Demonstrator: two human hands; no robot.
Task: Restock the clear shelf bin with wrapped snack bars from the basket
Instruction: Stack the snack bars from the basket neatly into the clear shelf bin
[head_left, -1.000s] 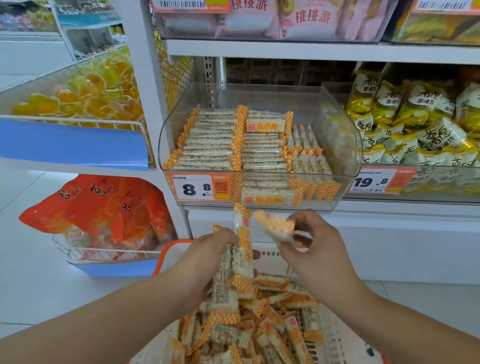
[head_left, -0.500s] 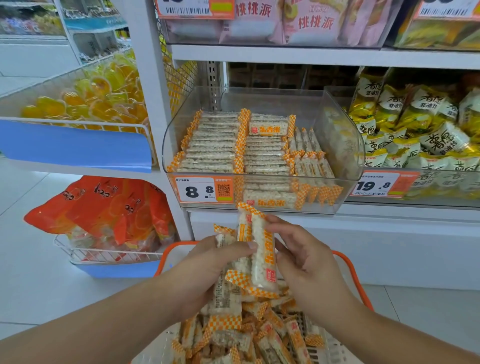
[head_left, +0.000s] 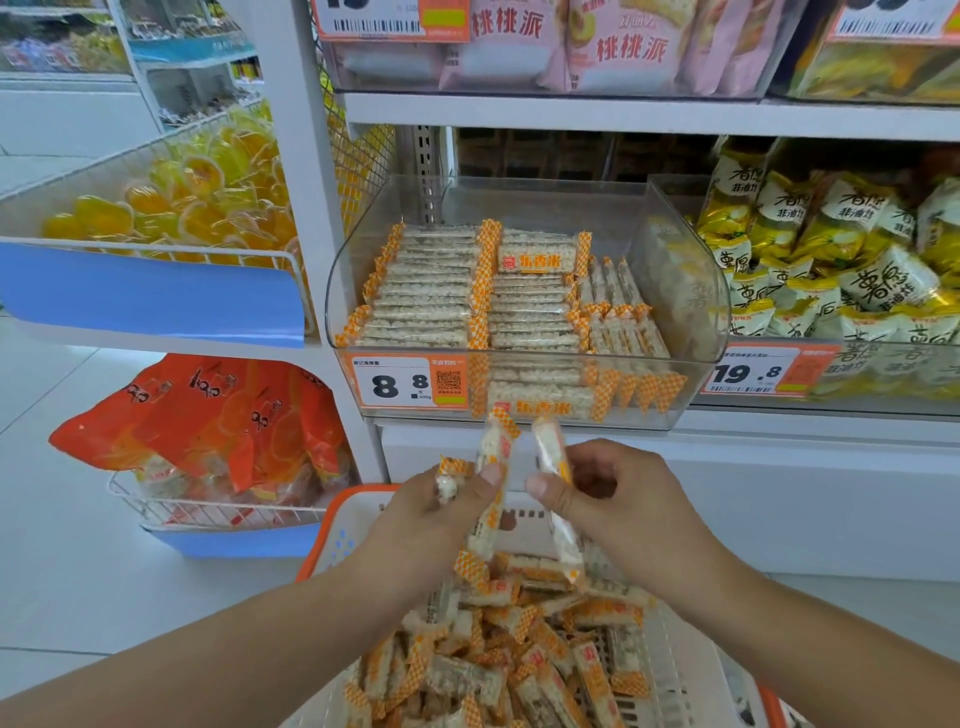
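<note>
Above the basket (head_left: 332, 540), both hands hold wrapped snack bars upright, just below the clear shelf bin (head_left: 675, 400). Left hand (head_left: 431, 525): fingers curled around a small bunch, two bars (head_left: 491, 483) seen for certain, thumb pressed on the front one. Right hand (head_left: 618, 509): thumb and fingers pinch one bar (head_left: 553, 467), apart from the left-hand bunch by a narrow gap. Motion blur on all held bars.

Bars: long, slim, pale puffed-rice filling in clear wrap, orange-and-white checked ends, orange label.

Bin: three groups of bars — two neat stacks laid crosswise at left and centre, one row standing lengthwise at right. Count per stack not readable. Space above them is unfilled.

Basket: white with orange rim, holds a loose heap of the same bars, too many and too jumbled to count.

Price tags: two, "8.8" (head_left: 405, 384) on this bin, "19.8" (head_left: 748, 371) on the neighbouring one.
</note>
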